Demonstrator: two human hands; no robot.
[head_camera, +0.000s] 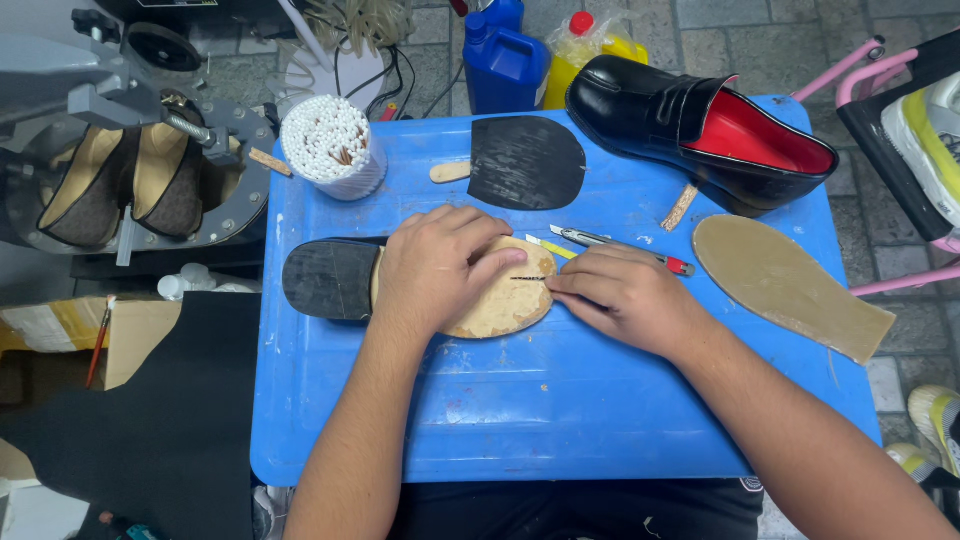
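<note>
An upturned shoe (335, 278) lies sole-up on the blue plastic table (560, 410), with a black heel and a tan, worn forepart (505, 305). My left hand (440, 262) presses flat on that tan sole. My right hand (625, 295) pinches a thin dark tool whose tip rests on the sole's right edge. A utility knife (620, 243) with a yellow blade guard and red end lies just behind my right hand.
A black rubber half sole (525, 160), a black loafer with red lining (700, 130), a tan sole sheet (785, 285) and a cup of cotton swabs (330, 145) are on the table. Bottles stand behind. A press holding shoes (130, 180) is at left.
</note>
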